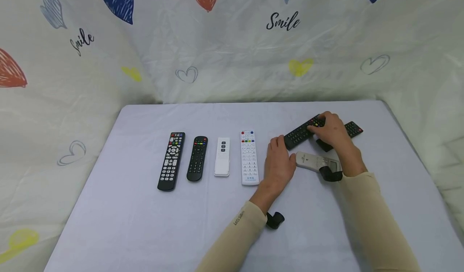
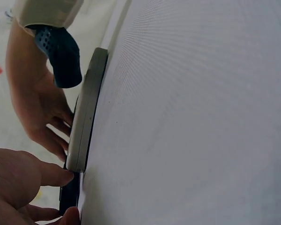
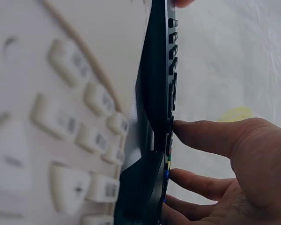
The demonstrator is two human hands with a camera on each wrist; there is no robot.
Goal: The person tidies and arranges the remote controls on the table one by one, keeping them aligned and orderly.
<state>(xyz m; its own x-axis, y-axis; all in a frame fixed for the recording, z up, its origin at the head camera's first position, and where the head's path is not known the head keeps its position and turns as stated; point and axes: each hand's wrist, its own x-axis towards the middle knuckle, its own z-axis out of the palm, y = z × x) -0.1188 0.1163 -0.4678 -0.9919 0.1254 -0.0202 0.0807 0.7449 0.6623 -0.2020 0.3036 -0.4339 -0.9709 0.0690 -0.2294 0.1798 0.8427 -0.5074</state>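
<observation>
A long black remote control (image 1: 299, 135) lies slanted at the right of the table in the head view. My right hand (image 1: 331, 131) holds its upper end, thumb on the near edge and fingers on the far one. At its lower end, my left hand (image 1: 278, 163) has its fingers and thumb around the tip; the left wrist view shows those fingertips on the black remote's end (image 2: 70, 194). Just below lies a grey-white remote (image 1: 308, 160), close to the left thumb. Another black remote (image 1: 353, 129) sits partly hidden behind the right hand.
To the left stand a white remote with coloured buttons (image 1: 249, 159), a small white remote (image 1: 222, 157), a short black remote (image 1: 197, 159) and a long black remote with pale buttons (image 1: 171, 161), in a row. A white cloth covers the table (image 1: 145, 227); a printed curtain (image 1: 232, 62) hangs behind.
</observation>
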